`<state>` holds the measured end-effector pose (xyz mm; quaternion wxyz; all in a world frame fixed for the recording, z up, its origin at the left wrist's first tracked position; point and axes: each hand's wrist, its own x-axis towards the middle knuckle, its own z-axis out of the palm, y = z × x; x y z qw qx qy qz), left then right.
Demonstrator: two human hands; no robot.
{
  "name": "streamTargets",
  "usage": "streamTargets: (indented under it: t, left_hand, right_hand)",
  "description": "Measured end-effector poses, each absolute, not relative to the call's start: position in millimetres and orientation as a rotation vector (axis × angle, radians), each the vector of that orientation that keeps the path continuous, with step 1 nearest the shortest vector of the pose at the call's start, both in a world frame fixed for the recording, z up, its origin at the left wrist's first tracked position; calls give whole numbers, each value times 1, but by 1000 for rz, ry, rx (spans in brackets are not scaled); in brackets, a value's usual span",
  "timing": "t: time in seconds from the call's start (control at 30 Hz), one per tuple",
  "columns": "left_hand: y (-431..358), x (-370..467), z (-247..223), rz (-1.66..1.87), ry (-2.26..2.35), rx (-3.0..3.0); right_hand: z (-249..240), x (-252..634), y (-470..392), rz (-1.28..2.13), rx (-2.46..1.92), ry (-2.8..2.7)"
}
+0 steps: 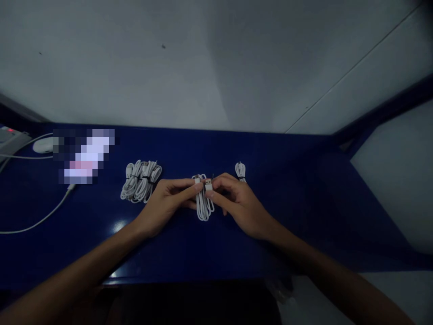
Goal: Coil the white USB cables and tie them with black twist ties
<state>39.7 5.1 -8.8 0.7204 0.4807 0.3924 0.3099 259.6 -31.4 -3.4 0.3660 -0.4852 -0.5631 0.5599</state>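
left hand (161,199) and right hand (241,201) pinch a coiled white cable (204,210)

from left: a white cord (54,219) curves; tied cable bundles (141,181) lie on a blue table (189,257); mid-table, left thumb and fingers grip the coil; right fingertips hold its usb plug (209,185); a smaller bundle (240,171) sits behind the right hand.

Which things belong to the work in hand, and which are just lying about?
Part of the work:
White cable coil, in the left hand
USB plug, in the right hand
Tied cable pile, likely
Lone tied bundle, likely

Apparently just lying about:
Blurred lit object
White cord running to it
White rounded object
Box with red light
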Motion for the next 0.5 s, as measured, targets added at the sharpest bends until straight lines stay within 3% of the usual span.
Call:
streamTargets:
  t: [0.5]
  left_hand:
    - [4,44,-4,629,787,988]
  right_hand:
    - [-6,257,-34,1380,-1248,-1450]
